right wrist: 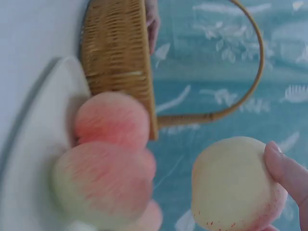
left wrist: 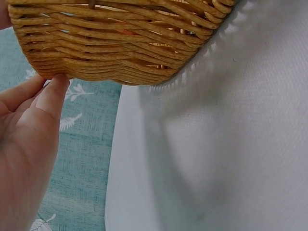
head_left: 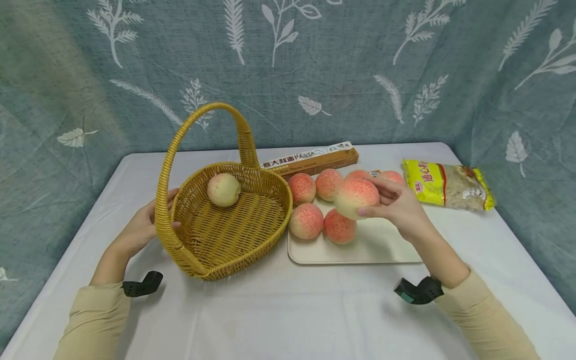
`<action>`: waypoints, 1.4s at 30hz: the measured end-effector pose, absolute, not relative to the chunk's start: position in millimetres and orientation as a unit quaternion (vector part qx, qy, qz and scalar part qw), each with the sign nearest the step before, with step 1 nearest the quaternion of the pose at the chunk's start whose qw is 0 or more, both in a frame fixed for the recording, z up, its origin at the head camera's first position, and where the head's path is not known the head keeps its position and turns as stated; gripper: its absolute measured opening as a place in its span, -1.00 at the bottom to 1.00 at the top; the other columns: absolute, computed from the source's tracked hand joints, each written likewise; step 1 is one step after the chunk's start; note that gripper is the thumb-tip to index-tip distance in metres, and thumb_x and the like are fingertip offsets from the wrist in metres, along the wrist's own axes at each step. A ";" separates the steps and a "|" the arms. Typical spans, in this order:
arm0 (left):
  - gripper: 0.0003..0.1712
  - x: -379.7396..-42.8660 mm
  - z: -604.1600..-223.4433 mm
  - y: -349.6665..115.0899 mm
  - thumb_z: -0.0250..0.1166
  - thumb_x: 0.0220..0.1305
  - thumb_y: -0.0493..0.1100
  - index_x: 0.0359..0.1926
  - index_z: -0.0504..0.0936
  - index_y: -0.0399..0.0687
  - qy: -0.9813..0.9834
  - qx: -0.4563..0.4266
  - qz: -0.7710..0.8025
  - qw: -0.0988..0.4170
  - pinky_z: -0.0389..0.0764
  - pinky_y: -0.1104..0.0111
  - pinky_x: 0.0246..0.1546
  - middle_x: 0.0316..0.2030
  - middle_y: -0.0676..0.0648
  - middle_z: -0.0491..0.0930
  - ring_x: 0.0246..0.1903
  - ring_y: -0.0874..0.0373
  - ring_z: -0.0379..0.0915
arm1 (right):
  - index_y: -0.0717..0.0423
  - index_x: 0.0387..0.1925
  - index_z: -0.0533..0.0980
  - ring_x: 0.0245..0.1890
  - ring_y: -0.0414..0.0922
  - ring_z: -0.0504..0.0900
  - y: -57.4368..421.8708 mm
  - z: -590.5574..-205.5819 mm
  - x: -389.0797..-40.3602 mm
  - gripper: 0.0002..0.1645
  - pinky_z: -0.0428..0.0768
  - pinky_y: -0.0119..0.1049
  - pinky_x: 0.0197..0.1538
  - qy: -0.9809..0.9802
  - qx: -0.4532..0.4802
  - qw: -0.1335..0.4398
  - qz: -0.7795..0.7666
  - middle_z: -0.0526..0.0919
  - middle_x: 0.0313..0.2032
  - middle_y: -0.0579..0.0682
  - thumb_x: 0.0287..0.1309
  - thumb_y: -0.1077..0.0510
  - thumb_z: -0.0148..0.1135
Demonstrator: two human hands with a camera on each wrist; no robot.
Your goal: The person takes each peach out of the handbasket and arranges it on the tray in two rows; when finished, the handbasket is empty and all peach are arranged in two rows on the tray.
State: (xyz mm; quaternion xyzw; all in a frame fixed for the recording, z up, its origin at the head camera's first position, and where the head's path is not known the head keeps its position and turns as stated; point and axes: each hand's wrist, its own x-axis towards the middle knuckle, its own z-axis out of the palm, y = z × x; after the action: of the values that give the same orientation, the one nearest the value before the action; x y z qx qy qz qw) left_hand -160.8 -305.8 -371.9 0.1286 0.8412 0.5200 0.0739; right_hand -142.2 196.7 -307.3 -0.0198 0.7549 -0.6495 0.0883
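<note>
My left hand (head_left: 140,227) grips the rim of a wicker basket (head_left: 234,265) at its left side, beside the foot of the tall arched handle. In the left wrist view the thumb and a finger pinch the woven edge (left wrist: 91,72). One pale peach (head_left: 223,190) lies inside the basket. Over the cream tray (head_left: 387,255), my right hand (head_left: 400,207) holds another peach (head_left: 355,197), pinched between thumb and fingers. The right wrist view shows the pale underside of this held peach (right wrist: 236,183), raised clear of the peaches below.
Several pink peaches (head_left: 306,221) sit on the tray, close to the basket's right side. Behind stands a long pasta box (head_left: 315,161). A yellow pasta bag (head_left: 447,185) lies at the tray's back right. A patterned curtain (head_left: 288,80) hangs behind the white-covered table (head_left: 292,315).
</note>
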 end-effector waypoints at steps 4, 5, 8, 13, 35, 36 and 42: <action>-0.06 -160.1 -371.4 -306.5 0.28 0.24 -0.35 0.51 -0.06 -0.29 0.841 0.130 0.519 0.075 0.32 0.72 -0.03 0.40 -0.48 0.04 0.19 0.48 0.17 | 0.37 0.42 0.13 0.37 0.15 0.21 213.1 -321.1 -138.1 -0.08 0.53 -0.54 0.00 0.748 0.032 0.087 -0.657 0.17 0.41 0.30 0.06 0.41 0.36; -0.06 -159.9 -371.5 -306.8 0.28 0.25 -0.35 0.51 -0.06 -0.29 0.842 0.129 0.519 0.075 0.32 0.72 -0.03 0.40 -0.48 0.04 0.19 0.49 0.17 | 0.37 0.42 0.12 0.38 0.15 0.20 216.3 -324.5 -137.5 -0.07 0.53 -0.55 0.00 0.746 0.043 0.086 -0.659 0.15 0.41 0.31 0.07 0.40 0.35; -0.06 -159.4 -371.6 -307.7 0.28 0.25 -0.36 0.51 -0.06 -0.29 0.842 0.128 0.520 0.073 0.32 0.72 -0.03 0.40 -0.47 0.05 0.18 0.51 0.17 | 0.38 0.42 0.11 0.39 0.14 0.18 223.1 -334.5 -136.4 -0.08 0.50 -0.52 0.07 0.750 0.072 0.083 -0.652 0.14 0.41 0.31 0.09 0.38 0.35; -0.05 -160.1 -371.2 -308.4 0.29 0.23 -0.36 0.51 -0.06 -0.27 0.841 0.127 0.520 0.076 0.31 0.73 -0.02 0.41 -0.44 0.04 0.20 0.49 0.17 | 0.32 0.44 0.12 0.39 0.09 0.19 229.8 -349.3 -135.8 -0.06 0.37 -0.30 0.27 0.765 0.116 0.085 -0.628 0.17 0.41 0.27 0.11 0.29 0.37; -0.05 -160.5 -372.2 -306.9 0.28 0.23 -0.38 0.50 -0.07 -0.33 0.835 0.131 0.528 0.076 0.31 0.72 -0.01 0.41 -0.46 0.02 0.21 0.49 0.16 | 0.37 0.41 0.12 0.38 0.25 0.16 226.6 -373.8 -135.4 -0.03 0.22 0.02 0.38 0.854 0.075 0.098 -0.506 0.22 0.36 0.36 0.05 0.25 0.42; -0.06 -160.4 -372.2 -307.0 0.28 0.23 -0.37 0.50 -0.07 -0.33 0.836 0.131 0.528 0.075 0.31 0.73 -0.01 0.41 -0.46 0.01 0.20 0.50 0.16 | 0.38 0.41 0.10 0.38 0.26 0.14 227.4 -372.7 -135.2 -0.01 0.20 0.03 0.38 0.856 0.067 0.104 -0.502 0.19 0.37 0.36 0.05 0.25 0.43; -0.05 -160.8 -372.5 -306.4 0.29 0.22 -0.37 0.50 -0.05 -0.31 0.837 0.131 0.526 0.073 0.32 0.71 -0.03 0.40 -0.45 0.05 0.15 0.53 0.17 | 0.41 0.42 0.09 0.40 0.28 0.09 230.5 -368.9 -135.3 0.00 0.19 0.05 0.38 0.862 0.040 0.114 -0.492 0.13 0.41 0.35 0.07 0.24 0.42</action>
State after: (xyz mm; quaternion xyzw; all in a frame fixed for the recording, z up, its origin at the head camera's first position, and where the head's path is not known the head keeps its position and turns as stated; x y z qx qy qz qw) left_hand -160.8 -306.4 -372.5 0.1306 0.8372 0.5261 0.0727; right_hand -135.3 230.5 -368.9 0.0402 0.8623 -0.4917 0.1140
